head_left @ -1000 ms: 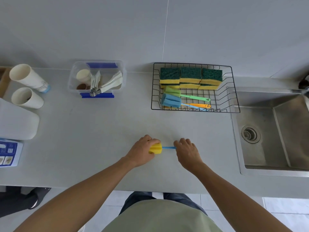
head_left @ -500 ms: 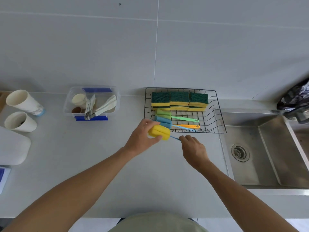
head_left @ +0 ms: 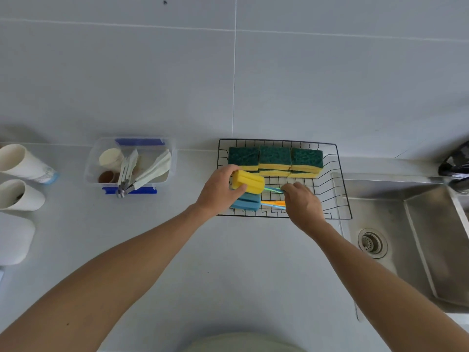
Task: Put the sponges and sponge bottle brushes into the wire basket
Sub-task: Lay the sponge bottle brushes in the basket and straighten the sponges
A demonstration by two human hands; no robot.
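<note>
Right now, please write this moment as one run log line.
left hand: holds yellow brush head | right hand: holds its handle | position: over wire basket | released: no

Even, soft, cool-grey daylight, moderately bright, no hard source visible. Shadows are faint: a soft smudge under the left hand [head_left: 218,190] and along both forearms on the counter [head_left: 177,250]. Mild sheen on the steel sink [head_left: 418,250] right of the right hand [head_left: 302,204], no blown highlights. Strong wide-angle bending: tile lines on the wall [head_left: 228,72] above the hands bow, forearms stretch toward the bottom corners. Centre is sharp; right-hand fingers slightly smeared, far edges softer.
</note>
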